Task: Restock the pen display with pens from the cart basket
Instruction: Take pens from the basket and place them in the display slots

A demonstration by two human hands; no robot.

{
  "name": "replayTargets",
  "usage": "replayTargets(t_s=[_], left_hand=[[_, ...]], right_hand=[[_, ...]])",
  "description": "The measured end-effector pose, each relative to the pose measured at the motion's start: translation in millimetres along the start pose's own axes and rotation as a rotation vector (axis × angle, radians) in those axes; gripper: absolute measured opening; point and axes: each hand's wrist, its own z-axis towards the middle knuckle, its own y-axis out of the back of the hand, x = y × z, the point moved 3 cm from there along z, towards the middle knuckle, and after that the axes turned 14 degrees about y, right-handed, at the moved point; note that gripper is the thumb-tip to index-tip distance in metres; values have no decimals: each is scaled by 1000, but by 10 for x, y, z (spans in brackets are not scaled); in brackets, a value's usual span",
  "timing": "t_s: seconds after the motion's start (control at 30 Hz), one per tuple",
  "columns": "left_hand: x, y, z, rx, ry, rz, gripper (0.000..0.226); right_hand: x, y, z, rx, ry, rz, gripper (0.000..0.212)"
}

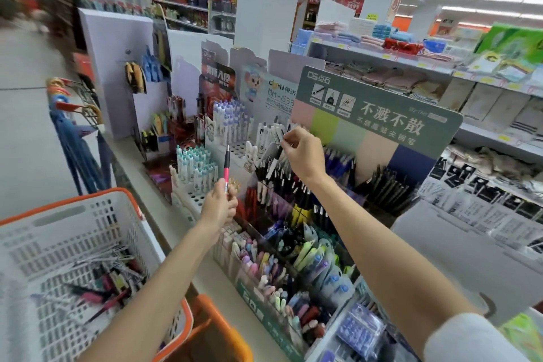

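**One pen waiting, one going in**

Loose pens (108, 282) lie in the cart basket (67, 200), within reach. The left hand (219, 209) pinches a pink pen (226, 167) upright, likely held ready. The right hand (302, 153) pinches a black pen (276, 157) angled down over the matching black row of the pen display (382, 114).

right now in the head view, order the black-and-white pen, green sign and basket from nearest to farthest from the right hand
1. black-and-white pen, pinched in the right hand.
2. green sign, just behind, to its right.
3. basket, far off at lower left.
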Motion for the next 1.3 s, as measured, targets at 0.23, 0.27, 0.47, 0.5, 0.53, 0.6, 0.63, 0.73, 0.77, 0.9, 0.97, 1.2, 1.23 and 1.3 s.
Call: replayTargets(t_s=[0.23, 0.27, 0.47, 0.5, 0.53, 0.6, 0.63, 0.73, 0.77, 0.9, 0.97, 1.2, 1.23, 1.3], left_hand=[[74, -64, -6, 48, 7, 59, 46], [73, -81, -12, 58, 5, 66, 46], [50, -78, -23, 75, 13, 44, 44], [42, -61, -19, 73, 7, 46, 43], [39, -39, -13, 67, 2, 50, 42], [47, 3, -8, 46, 1, 65, 41], [57, 15, -9, 40, 2, 70, 41], [76, -9, -24, 50, -4, 67, 43], [77, -26, -34, 55, -6, 67, 44], [79, -53, -67, 68, -3, 58, 45], [84, -29, -59, 58, 0, 42, 45], [132, 13, -41, 45, 9, 32, 44], [142, 5, -46, 48, 12, 32, 44], [147, -8, -50, 52, 19, 28, 45]], right_hand=[[-50, -114, -26, 139, 50, -40, 4], [-51, -148, -43, 170, 60, -55, 4], [17, -195, -36, 124, 111, -52, 6], [40, -137, 13, 46, 97, -13, 7], [64, -76, 67, -15, 86, 15, 8], [101, 10, 156, -46, 92, 3, 9], [113, 29, 170, -33, 108, -23, 8], [109, -9, 111, 23, 156, -113, 7], [99, -38, 77, 39, 170, -133, 7], [119, -105, -18, 54, 187, -129, 5], [146, -43, 3, -6, 182, -102, 3], [52, 20, 29, -47, 115, -16, 10], [39, 12, 13, -71, 85, 14, 10], [-1, 5, 2, -139, -5, 99, 7]])
